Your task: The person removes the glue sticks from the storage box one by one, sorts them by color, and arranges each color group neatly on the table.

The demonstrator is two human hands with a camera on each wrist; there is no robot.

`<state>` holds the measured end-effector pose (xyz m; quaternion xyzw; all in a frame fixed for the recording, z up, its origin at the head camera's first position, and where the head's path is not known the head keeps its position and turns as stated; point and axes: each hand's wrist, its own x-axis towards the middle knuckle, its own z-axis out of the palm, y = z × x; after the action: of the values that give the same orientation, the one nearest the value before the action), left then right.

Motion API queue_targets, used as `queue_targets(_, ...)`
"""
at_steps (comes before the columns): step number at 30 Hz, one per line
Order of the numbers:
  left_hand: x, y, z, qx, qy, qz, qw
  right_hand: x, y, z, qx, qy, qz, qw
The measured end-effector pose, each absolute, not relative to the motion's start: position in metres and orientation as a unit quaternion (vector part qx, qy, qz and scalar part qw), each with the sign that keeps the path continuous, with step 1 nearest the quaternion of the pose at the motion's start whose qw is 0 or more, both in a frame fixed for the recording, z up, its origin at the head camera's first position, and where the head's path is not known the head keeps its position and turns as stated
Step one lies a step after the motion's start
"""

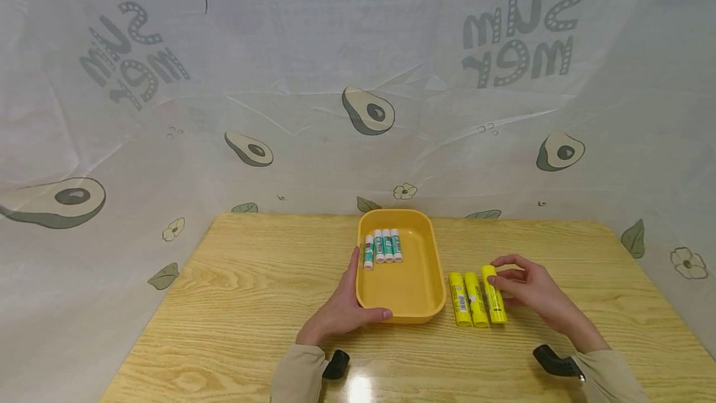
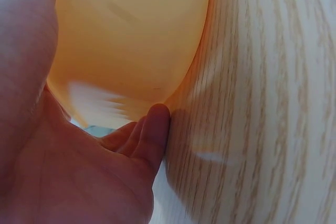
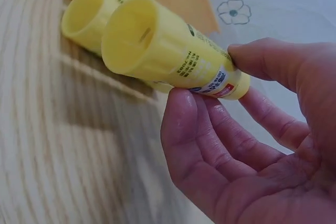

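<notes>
Two yellow glue sticks (image 1: 475, 301) lie on the counter (image 1: 246, 310) by the orange tray (image 1: 415, 288), the bent fingers (image 3: 179, 116) of the right hand (image 1: 530, 286) pinch a third stick (image 1: 495, 301) beside them, and the left hand (image 1: 345, 311) grips the tray's corner.

white sheet (image 1: 313, 36): "sum mer", twice | held yellow tube (image 3: 176, 48): "NO.", digits blurred

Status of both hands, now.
Left hand: holding the tray at its near left corner.
Right hand: holding a yellow tube between thumb and fingers.
</notes>
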<state>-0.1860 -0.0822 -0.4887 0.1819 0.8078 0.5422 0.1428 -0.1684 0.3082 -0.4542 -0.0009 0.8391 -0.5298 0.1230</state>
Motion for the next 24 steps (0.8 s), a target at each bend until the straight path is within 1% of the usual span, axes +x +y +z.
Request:
queue_targets(8, -0.184, -0.082, -0.486, 0.175, 0.815, 0.534, 0.144, -0.170, 0.310, -0.459, 0.016, 0.846, -0.514, 0.144)
queue_targets(24, -0.185, -0.083, -0.486, 0.179, 0.810, 0.539, 0.148, -0.177, 0.310, -0.466, 0.026, 0.868, -0.474, 0.143)
